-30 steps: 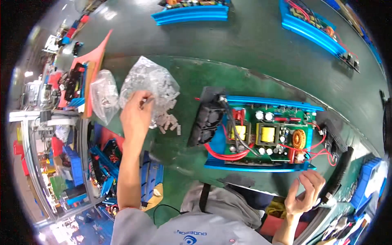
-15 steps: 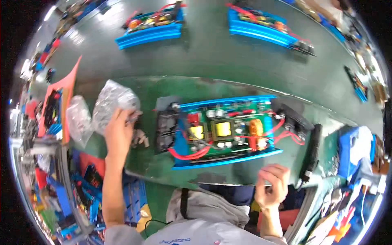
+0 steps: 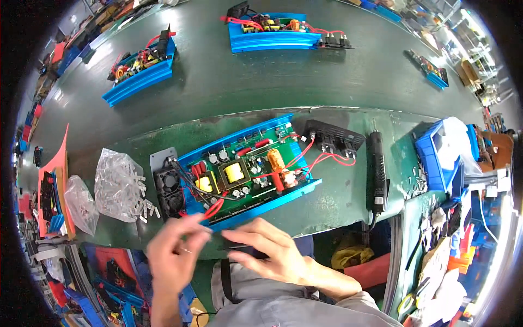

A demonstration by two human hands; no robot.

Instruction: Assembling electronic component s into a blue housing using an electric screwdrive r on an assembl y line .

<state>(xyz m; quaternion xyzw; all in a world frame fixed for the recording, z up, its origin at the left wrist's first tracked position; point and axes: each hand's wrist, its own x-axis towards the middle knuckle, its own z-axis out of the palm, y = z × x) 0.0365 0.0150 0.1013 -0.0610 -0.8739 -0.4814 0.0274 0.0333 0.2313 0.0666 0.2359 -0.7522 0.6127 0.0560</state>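
A circuit-board unit [image 3: 260, 131] in a blue metal housing lies at a slant on the bench in front of me. Its fan end plate [image 3: 170, 191] sits at the left, joined by wires, and a black end panel [image 3: 335, 139] with sockets hangs off red wires at the right. By the near left corner, my left hand [image 3: 171, 256] is closed in a pinch; a small pale bit shows at the fingers, too small to name. Close to it, my right hand [image 3: 272, 253] has its fingers stretched and apart, holding nothing visible.
A clear plastic bag [image 3: 117, 185] of small white pieces lies left, some pieces [image 3: 147, 210] spilled beside it. Another bag [image 3: 81, 204] is farther left. At right are a black electric screwdriver [image 3: 377, 169], loose screws [image 3: 415, 182] and a blue bin [image 3: 430, 150]. More blue units [image 3: 275, 42] stand beyond.
My left hand has come from the plastic bag toward the unit's near edge. My right hand has moved left to meet it. The view has turned, and the units at the back have shifted.
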